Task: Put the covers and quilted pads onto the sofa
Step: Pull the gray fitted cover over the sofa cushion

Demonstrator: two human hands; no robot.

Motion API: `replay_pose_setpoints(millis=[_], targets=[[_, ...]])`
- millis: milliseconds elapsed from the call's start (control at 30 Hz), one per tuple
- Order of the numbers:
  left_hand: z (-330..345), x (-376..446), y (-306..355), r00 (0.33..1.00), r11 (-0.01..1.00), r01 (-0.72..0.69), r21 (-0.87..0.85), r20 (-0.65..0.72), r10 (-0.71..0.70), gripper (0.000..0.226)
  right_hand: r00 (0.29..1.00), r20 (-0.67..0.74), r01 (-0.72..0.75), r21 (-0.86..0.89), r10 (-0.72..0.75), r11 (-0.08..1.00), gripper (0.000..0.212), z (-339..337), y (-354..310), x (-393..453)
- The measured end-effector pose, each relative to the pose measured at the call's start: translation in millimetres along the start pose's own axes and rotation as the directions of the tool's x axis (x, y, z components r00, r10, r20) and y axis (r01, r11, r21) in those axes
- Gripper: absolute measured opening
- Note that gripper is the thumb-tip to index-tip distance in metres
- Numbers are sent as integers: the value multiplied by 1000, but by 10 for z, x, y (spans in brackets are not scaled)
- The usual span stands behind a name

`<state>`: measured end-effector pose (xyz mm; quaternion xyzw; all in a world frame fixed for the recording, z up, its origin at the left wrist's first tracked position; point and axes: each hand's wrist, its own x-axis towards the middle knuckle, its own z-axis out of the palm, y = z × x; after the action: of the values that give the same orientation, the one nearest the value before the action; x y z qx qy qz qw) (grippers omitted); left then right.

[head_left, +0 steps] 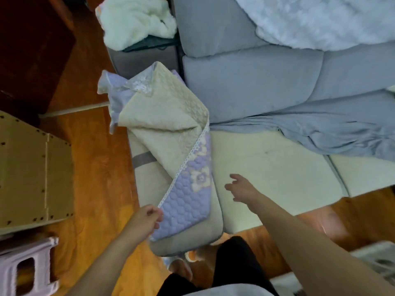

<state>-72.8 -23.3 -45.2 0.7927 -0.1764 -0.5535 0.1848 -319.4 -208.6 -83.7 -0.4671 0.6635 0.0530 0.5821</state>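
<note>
A quilted pad [168, 116], cream on one side and lilac with flowers on the other, lies crumpled over the sofa's armrest [147, 180]. My left hand [147, 218] is shut on the pad's lilac corner near the armrest's front end. My right hand [241, 186] hovers open over the bare cream seat cushion [277, 169], holding nothing. A grey cover [333, 129] lies rumpled across the seat by the grey back cushions [252, 86]. A fluffy white cover [316, 20] drapes the top of the sofa back.
A white fluffy bundle [136, 20] sits on a dark side unit beside the sofa. A cardboard box [32, 174] and a pink plastic stool [27, 268] stand on the orange wooden floor [96, 163] at left. My legs and feet are near the sofa's front edge.
</note>
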Motion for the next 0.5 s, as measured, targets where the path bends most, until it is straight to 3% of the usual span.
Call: replay_pose_setpoints(millis=[133,233,367,500], targets=[[523,56,302,998,999,-26,29,64,24,19,986,-101,-133,1,132,991,55,-846,527,-364],[1122,63,815,990,993,-115,-22,78,117,21,971,-184,-154,-6,150,988,50,-1589,839,-349],[2034,259,1282,976,981,-194,22,109,190,22,973,-219,-105,-122,76,987,44,-2349,1198,114],[3322,686,1581,995,995,-90,31,52,89,20,989,-144,-48,-208,18,977,39,-3252,1633,974]])
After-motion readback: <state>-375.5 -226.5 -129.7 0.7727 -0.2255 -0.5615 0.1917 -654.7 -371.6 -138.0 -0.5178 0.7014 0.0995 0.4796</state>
